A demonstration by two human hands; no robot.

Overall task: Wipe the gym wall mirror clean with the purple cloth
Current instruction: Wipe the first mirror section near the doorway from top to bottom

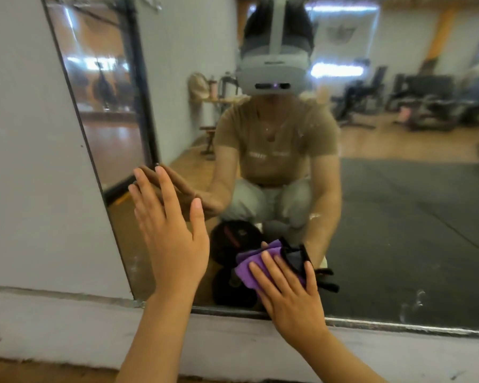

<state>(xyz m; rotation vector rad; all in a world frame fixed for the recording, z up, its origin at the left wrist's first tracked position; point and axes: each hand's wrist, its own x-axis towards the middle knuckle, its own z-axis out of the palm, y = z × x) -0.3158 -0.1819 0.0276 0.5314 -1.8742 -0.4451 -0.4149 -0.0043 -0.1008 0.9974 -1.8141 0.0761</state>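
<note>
Low down, the right hand [291, 297] presses the soft, light cloth [257, 265] flat on the mirror [398, 217]; the left hand [172, 230] rests spread.

purple cloth [249, 268] half hidden under right hand [291, 297], mirror [398, 217] cut off right, reflected gym blurred

Glossy glass mirror [398, 217], soft purple cloth [249, 265], matt painted wall [33, 161]
</note>
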